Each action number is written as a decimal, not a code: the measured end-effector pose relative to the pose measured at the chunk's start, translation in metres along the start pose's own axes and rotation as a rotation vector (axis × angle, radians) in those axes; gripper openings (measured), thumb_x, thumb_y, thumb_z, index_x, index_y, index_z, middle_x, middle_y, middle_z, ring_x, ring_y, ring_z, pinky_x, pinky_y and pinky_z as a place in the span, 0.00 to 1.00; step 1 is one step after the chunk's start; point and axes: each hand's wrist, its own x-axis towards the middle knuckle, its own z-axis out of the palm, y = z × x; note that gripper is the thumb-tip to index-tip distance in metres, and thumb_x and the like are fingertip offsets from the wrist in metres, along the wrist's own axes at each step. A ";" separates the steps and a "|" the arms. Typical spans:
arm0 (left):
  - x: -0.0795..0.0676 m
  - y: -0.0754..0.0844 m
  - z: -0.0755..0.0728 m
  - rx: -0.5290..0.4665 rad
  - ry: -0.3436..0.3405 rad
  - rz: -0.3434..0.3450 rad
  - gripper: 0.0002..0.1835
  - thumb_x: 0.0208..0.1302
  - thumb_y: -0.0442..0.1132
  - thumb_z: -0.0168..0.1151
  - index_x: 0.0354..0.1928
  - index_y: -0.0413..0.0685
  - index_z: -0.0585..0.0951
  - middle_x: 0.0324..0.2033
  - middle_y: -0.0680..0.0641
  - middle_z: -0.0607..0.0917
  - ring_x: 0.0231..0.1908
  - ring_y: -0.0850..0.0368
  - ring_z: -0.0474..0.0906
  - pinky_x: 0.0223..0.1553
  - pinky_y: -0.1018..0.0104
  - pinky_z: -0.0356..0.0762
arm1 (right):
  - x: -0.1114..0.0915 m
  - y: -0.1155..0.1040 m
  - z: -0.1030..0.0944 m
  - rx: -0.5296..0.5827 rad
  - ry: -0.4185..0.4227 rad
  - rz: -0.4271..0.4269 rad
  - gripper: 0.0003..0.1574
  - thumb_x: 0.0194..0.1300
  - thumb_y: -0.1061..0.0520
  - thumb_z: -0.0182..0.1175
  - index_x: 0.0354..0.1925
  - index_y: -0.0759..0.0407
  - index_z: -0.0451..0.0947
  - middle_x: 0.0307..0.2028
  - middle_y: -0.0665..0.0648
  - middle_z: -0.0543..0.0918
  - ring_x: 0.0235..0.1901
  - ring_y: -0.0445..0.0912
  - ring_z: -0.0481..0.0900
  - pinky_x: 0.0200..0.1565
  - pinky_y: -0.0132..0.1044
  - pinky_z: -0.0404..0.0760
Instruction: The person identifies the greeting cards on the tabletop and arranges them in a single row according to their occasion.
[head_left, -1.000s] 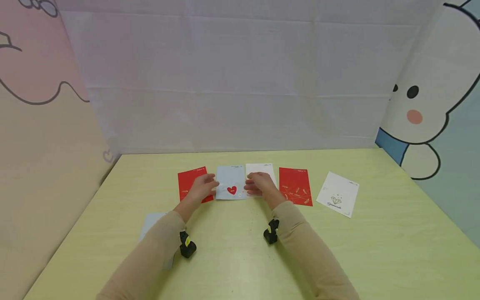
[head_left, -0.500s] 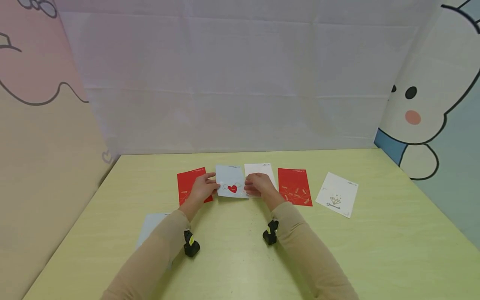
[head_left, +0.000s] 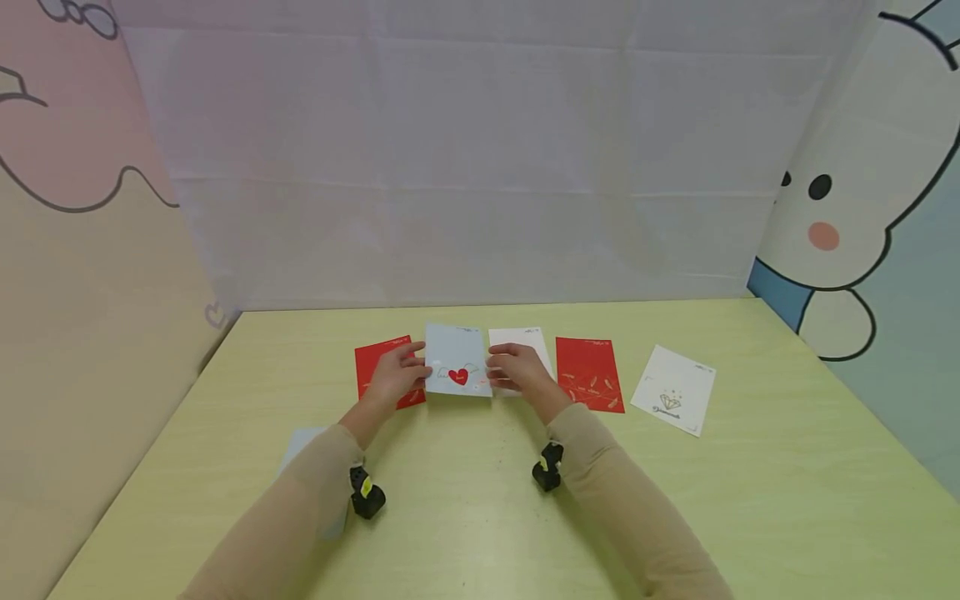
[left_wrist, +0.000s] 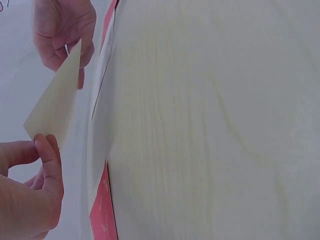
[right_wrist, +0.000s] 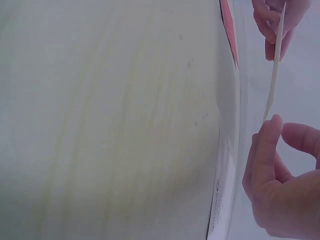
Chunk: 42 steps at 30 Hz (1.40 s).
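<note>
A pale blue card (head_left: 457, 354) with a red heart is raised off the table, its shadow below it. My left hand (head_left: 393, 375) pinches its left edge, which the left wrist view shows as a card (left_wrist: 56, 102) between thumb and fingers. My right hand (head_left: 521, 371) is at the card's right edge. In the right wrist view, the card (right_wrist: 276, 65) appears nearly edge-on, meeting the fingertips (right_wrist: 272, 125) of the right hand, while the thumb stands a little apart. A red card (head_left: 378, 360) is partly hidden behind the left hand, and a white card (head_left: 521, 336) behind the right.
To the right lie another red card (head_left: 588, 375) and a tilted white card (head_left: 673, 392) with a diamond drawing. Another pale blue card (head_left: 297, 442) is mostly covered by the left sleeve. A white cloth (head_left: 480, 167) hangs behind the table (head_left: 465, 517).
The heart card has come up off the table and shifted slightly left, with the left hand moving along. The right hand has hardly moved, and the other cards stay put.
</note>
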 end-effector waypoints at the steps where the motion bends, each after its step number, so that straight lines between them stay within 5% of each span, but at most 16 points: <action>1: -0.001 0.000 -0.002 0.003 -0.003 0.002 0.27 0.59 0.31 0.55 0.62 0.43 0.63 0.46 0.39 0.74 0.44 0.46 0.74 0.40 0.63 0.75 | -0.001 0.000 0.000 -0.009 -0.002 -0.007 0.18 0.59 0.63 0.55 0.49 0.64 0.71 0.39 0.61 0.75 0.29 0.47 0.76 0.32 0.33 0.78; 19: -0.032 -0.009 -0.027 -0.011 -0.092 0.062 0.28 0.58 0.31 0.57 0.61 0.42 0.64 0.45 0.40 0.75 0.41 0.50 0.75 0.39 0.64 0.75 | -0.025 0.002 0.007 -0.034 -0.079 -0.214 0.19 0.56 0.69 0.56 0.48 0.67 0.72 0.29 0.60 0.74 0.30 0.51 0.78 0.36 0.38 0.78; 26: -0.047 -0.012 -0.034 0.061 -0.081 0.116 0.27 0.56 0.32 0.59 0.59 0.40 0.66 0.41 0.41 0.73 0.39 0.50 0.74 0.37 0.64 0.76 | -0.040 0.001 0.010 -0.077 -0.108 -0.229 0.19 0.57 0.67 0.57 0.49 0.66 0.71 0.30 0.60 0.74 0.28 0.48 0.77 0.36 0.37 0.78; 42: -0.080 -0.018 -0.047 0.146 -0.099 0.090 0.32 0.54 0.33 0.62 0.61 0.47 0.61 0.34 0.43 0.76 0.34 0.52 0.77 0.35 0.63 0.77 | -0.060 0.012 0.017 -0.134 -0.196 -0.246 0.24 0.55 0.68 0.57 0.52 0.63 0.68 0.29 0.59 0.76 0.28 0.50 0.78 0.33 0.37 0.78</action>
